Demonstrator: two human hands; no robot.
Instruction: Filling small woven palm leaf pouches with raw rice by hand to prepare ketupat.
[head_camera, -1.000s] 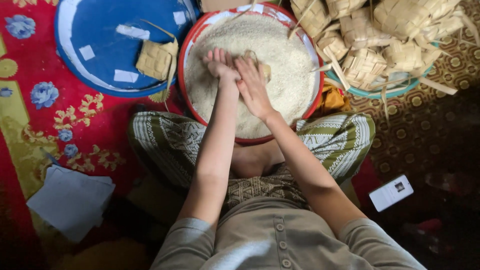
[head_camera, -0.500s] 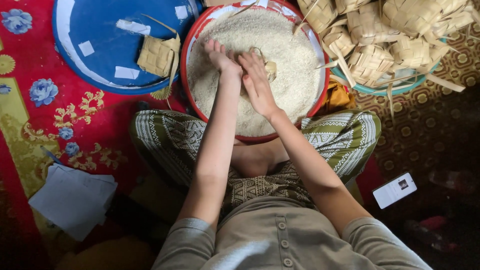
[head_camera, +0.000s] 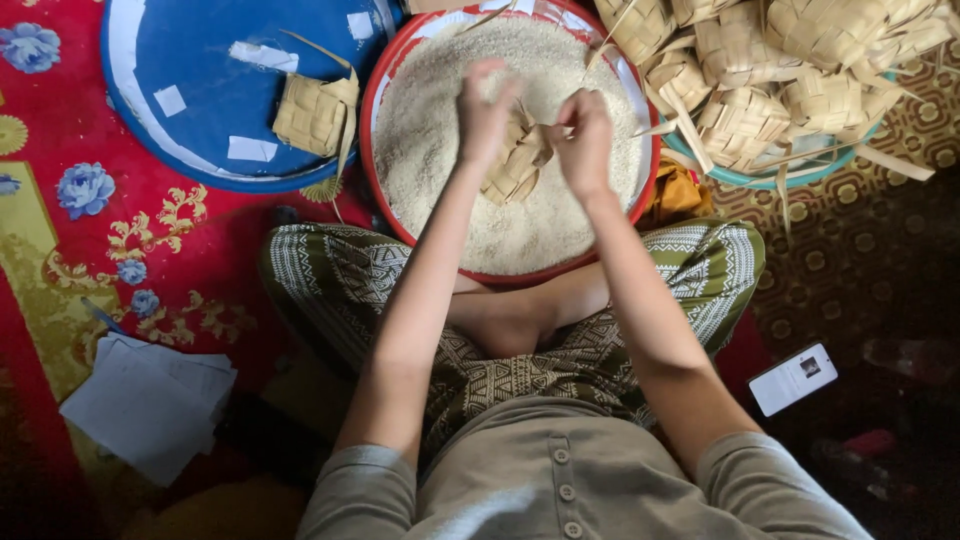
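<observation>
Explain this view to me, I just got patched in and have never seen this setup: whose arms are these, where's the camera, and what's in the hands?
There is no machine here. A camera on a seated person's head looks down at their own arms. The left hand and right hand together hold a woven leaf pouch above a red-rimmed basin of rice. A blue lid to the left carries another woven pouch. A teal basket piled with empty pouches sits to the right. Papers lie on the red carpet.

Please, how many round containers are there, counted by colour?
Red basin with rice: 1
Blue tray holding one woven pouch: 1
Teal basin piled with woven pouches: 1
Total: 3
</observation>
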